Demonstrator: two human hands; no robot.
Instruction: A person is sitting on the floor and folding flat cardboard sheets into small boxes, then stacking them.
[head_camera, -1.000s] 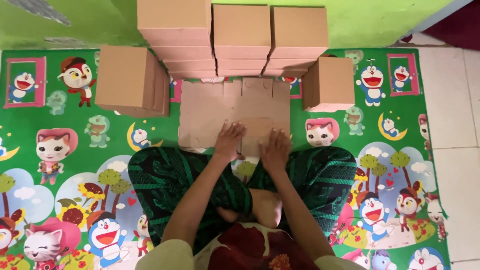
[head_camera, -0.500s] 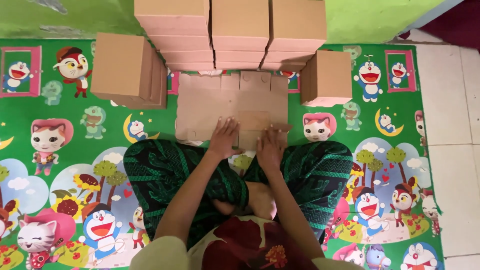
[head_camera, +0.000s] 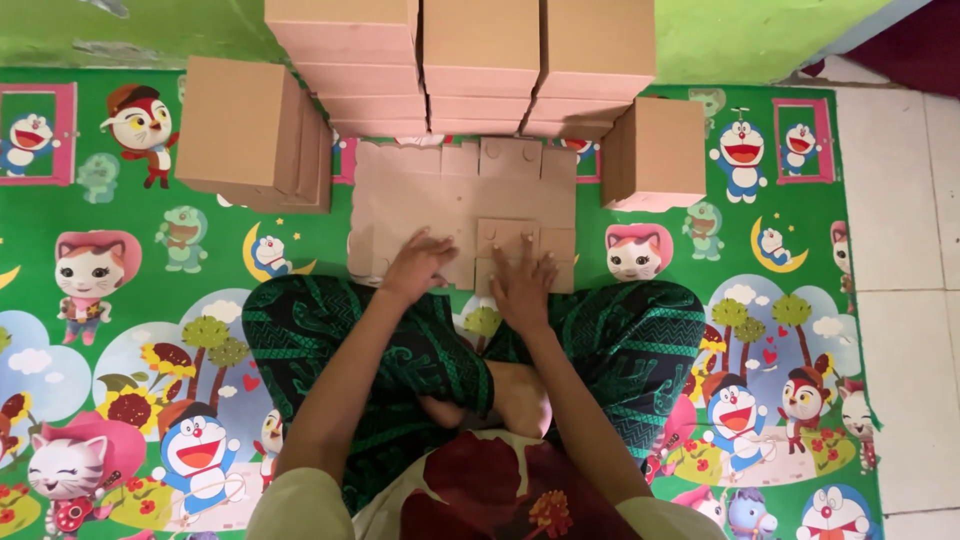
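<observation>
- Head view, looking straight down: a person sits cross-legged in green patterned trousers on a bright cartoon play mat (head_camera: 120, 330) spread over the floor.
- A flat cardboard sheet (head_camera: 440, 195), die-cut with flaps and not yet folded, lies on the mat just in front of the knees.
- The left hand (head_camera: 415, 265) rests on the near-left part of the sheet, fingers loosely spread and slightly curled; its grip is open, pressing down and not clasping anything.
- The right hand (head_camera: 522, 285) lies flat beside it on the near-right flap, palm down, grip open as well.
- Beyond the sheet, a stack of finished boxes (head_camera: 480, 60) stands in three columns against a green wall.
- One folded box (head_camera: 245, 135) stands to the left of the sheet, and a smaller box (head_camera: 655, 150) stands to the right, each just beside it.
- Judging from this, the step in hand is flattening and creasing the near flaps of the sheet; the next move calls for lifting a flap along its crease while the other hand holds the sheet down.
</observation>
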